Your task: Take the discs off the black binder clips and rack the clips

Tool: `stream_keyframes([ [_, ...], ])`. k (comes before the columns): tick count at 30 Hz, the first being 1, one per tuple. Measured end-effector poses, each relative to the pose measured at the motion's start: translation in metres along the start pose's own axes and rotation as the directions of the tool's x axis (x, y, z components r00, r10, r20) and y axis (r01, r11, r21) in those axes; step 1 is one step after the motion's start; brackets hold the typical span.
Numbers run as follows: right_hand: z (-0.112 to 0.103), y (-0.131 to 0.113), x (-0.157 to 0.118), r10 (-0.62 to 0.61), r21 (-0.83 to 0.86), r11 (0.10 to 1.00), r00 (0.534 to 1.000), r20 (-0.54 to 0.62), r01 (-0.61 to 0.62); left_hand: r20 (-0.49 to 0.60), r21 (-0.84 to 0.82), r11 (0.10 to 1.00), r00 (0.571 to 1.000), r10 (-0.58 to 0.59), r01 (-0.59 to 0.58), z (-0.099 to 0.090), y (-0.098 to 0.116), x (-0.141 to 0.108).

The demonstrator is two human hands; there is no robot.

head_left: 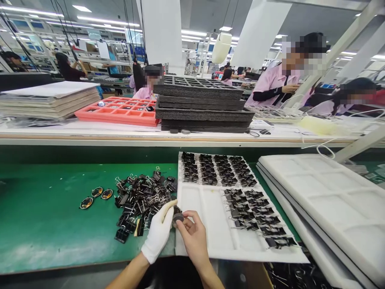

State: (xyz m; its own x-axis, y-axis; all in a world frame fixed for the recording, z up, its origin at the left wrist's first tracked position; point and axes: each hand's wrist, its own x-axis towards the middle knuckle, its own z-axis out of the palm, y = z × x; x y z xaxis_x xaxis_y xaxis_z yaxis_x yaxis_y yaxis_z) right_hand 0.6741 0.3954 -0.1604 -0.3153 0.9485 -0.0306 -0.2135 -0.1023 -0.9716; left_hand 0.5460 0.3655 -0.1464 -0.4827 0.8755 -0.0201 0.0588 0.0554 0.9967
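Note:
A small dark round disc-shaped part [178,217] is held between both hands over the left edge of a white foam tray [192,196]. My left hand [159,230], in a white glove, is closed on its left side. My bare right hand [195,241] pinches it from the right; the fingers hide some of it. Just left of the glove lies a heap of black binder clips [141,196] with silver wire handles. More clips, some apparently clamped on dark parts, fill rows [252,200] in the tray. Three round pieces [96,192] with shiny orange-and-black faces rest farther left.
Green matting [54,228] covers the bench. White foam trays [325,192] are stacked at right, with more clips [294,275] in a box below. A shelf [120,138] crosses behind, bearing a red tray [117,116] and black foam trays [204,116]. Co-workers [276,86] sit beyond.

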Motion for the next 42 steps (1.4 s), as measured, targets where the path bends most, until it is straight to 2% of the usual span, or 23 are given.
stream_keyframes([
  [3,0.002,-0.001,0.002,0.046,-0.037,0.998,0.999,0.005,-0.046,0.050,0.041,0.999,0.999,0.021,-0.023,-0.004,-0.002,-0.005],
  [7,0.001,-0.009,0.003,0.082,-0.119,0.990,0.994,0.071,-0.073,0.101,0.060,0.997,0.994,0.034,-0.041,-0.005,-0.003,-0.008],
  [11,-0.005,-0.011,0.000,0.098,-0.032,0.995,0.975,0.198,-0.093,0.089,0.088,0.994,0.994,0.059,-0.066,-0.008,-0.003,-0.005],
  [15,-0.006,-0.010,-0.004,0.105,0.004,0.994,0.952,0.289,-0.111,0.030,0.260,0.940,0.975,0.222,-0.222,-0.012,-0.006,-0.004],
  [18,0.000,-0.009,-0.006,0.064,0.030,0.997,0.958,0.280,-0.076,0.048,0.378,0.830,0.904,0.424,-0.410,-0.014,-0.008,-0.004],
  [21,0.003,-0.009,-0.005,0.041,0.015,0.999,0.967,0.251,-0.047,0.115,0.481,0.665,0.793,0.598,-0.572,-0.019,-0.009,-0.001],
  [23,0.000,-0.012,-0.003,0.048,-0.015,0.999,0.976,0.214,-0.046,0.180,0.580,0.537,0.739,0.649,-0.613,-0.027,-0.007,0.001],
  [24,-0.003,-0.013,-0.002,0.056,-0.035,0.998,0.981,0.185,-0.050,0.216,0.643,0.465,0.726,0.653,-0.609,-0.033,-0.007,0.003],
  [25,-0.006,-0.014,0.000,0.063,-0.055,0.997,0.987,0.148,-0.055,0.249,0.714,0.388,0.729,0.638,-0.582,-0.039,-0.007,0.004],
  [27,-0.014,-0.017,0.003,0.071,-0.083,0.994,0.995,0.072,-0.065,0.283,0.848,0.226,0.770,0.572,-0.480,-0.052,-0.008,0.006],
  [30,-0.023,-0.017,0.007,0.075,-0.107,0.992,0.997,0.022,-0.072,0.300,0.932,0.034,0.820,0.488,-0.362,-0.065,-0.014,0.008],
  [32,-0.025,-0.016,0.008,0.087,-0.122,0.989,0.996,0.029,-0.083,0.341,0.926,-0.021,0.811,0.475,-0.377,-0.070,-0.019,0.011],
  [34,-0.023,-0.015,0.008,0.099,-0.124,0.988,0.994,0.048,-0.093,0.399,0.900,-0.037,0.785,0.475,-0.435,-0.073,-0.022,0.015],
  [37,-0.020,-0.013,0.005,0.104,-0.116,0.989,0.991,0.086,-0.094,0.465,0.852,-0.033,0.727,0.506,-0.523,-0.078,-0.024,0.021],
  [42,-0.020,-0.011,0.003,0.100,-0.124,0.989,0.989,0.109,-0.086,0.486,0.788,0.020,0.641,0.594,-0.616,-0.089,-0.023,0.028],
])
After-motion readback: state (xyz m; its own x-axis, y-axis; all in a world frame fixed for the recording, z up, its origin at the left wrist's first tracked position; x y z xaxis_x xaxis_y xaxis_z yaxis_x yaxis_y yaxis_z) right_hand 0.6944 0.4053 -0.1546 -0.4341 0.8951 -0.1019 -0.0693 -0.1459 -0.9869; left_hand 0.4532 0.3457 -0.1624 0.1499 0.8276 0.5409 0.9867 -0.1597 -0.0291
